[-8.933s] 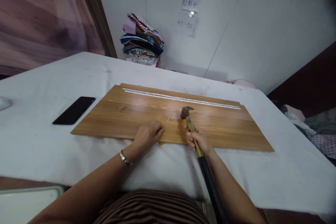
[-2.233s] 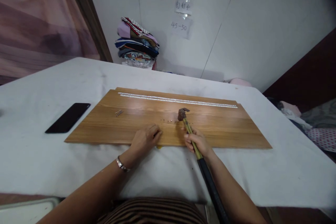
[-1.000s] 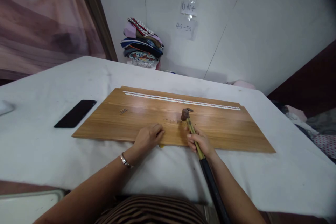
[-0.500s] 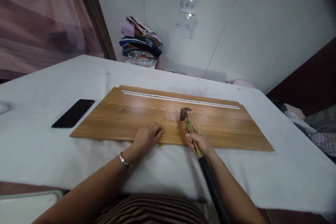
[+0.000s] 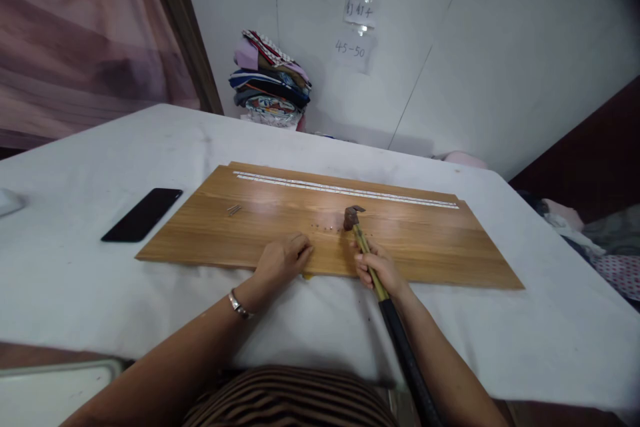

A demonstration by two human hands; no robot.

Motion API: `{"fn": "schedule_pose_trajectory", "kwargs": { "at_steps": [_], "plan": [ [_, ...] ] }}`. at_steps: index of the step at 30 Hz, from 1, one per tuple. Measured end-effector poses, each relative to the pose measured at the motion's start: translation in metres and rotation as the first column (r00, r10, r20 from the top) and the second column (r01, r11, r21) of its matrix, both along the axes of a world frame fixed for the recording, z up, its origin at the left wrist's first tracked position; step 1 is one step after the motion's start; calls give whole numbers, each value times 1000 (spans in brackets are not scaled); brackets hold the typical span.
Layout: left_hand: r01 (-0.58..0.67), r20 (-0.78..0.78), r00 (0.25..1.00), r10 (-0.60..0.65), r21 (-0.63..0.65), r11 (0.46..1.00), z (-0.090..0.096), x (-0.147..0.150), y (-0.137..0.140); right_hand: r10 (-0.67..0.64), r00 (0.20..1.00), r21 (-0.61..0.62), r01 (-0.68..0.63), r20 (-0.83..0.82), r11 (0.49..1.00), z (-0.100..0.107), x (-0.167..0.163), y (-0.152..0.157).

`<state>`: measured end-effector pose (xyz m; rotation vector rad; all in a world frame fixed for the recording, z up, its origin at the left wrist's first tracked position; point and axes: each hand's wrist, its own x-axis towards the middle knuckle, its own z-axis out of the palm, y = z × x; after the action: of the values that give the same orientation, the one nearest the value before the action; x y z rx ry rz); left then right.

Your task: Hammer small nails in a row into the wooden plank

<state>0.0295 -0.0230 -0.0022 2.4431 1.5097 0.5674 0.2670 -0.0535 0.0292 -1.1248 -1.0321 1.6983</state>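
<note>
My right hand (image 5: 379, 269) is wrapped round the handle of a claw hammer (image 5: 371, 267). The hammer has a rusty head, a yellowish upper shaft and a long black grip that runs back toward me. Its head is over the middle of a wooden board (image 5: 430, 243), near a row of small nail heads or holes (image 5: 331, 228). Curled into a loose fist, my left hand (image 5: 284, 257) rests at the board's near edge, with nothing visible in it. Several loose nails (image 5: 234, 209) lie on the board's left part.
Two white measuring strips (image 5: 345, 189) run along the board's far side. A black phone (image 5: 143, 215) lies left of the board on the white-covered table (image 5: 70, 280). Folded clothes (image 5: 273, 83) are stacked against the wall behind. A pale tray-like surface (image 5: 60, 377) is at lower left.
The whole view has shifted very slightly. Both hands and the hammer keep the same places on the board.
</note>
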Motion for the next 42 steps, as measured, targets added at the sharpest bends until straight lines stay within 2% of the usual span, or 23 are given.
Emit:
{"fn": "schedule_pose_trajectory", "kwargs": {
  "at_steps": [5,9,12,16,20,23,26,29,31,34,38,42],
  "plan": [
    [7,7,1000,-7,-10,1000,-6,-1,2,-8,1000,1,8,-8,1000,-7,2,0],
    [-3,55,998,4,-20,1000,-16,1,4,-5,1000,32,6,-12,999,-22,11,-1],
    [10,100,995,-7,-32,999,-18,3,3,6,1000,13,-6,10,1000,-31,18,-1],
    [19,169,986,-11,-46,999,-6,2,-3,27,1000,-1,-27,14,1000,-32,20,-1],
    [-72,272,958,94,-90,993,20,-7,-9,5,1000,-3,-5,27,1000,-23,16,-6],
    [-254,229,939,258,-44,966,41,-26,-2,-1,999,11,1,39,1000,-18,13,-8],
    [-446,167,881,443,-23,895,55,-58,13,2,998,-1,-2,63,1000,-14,11,-7],
    [-585,47,808,587,-57,809,60,-92,30,8,995,-20,-6,95,1000,-12,9,-6],
    [-600,-39,800,599,-52,798,59,-110,38,6,994,-23,-3,105,1000,-11,9,-6],
    [-550,-134,830,541,-37,834,53,-126,48,5,995,-5,-4,99,1000,-10,9,-6],
    [-539,-230,826,514,-54,841,52,-131,57,-2,997,12,1,80,1000,-6,9,-7],
    [-529,-305,819,485,-74,846,60,-131,64,-21,999,25,20,38,999,5,4,-7]
  ]
}}
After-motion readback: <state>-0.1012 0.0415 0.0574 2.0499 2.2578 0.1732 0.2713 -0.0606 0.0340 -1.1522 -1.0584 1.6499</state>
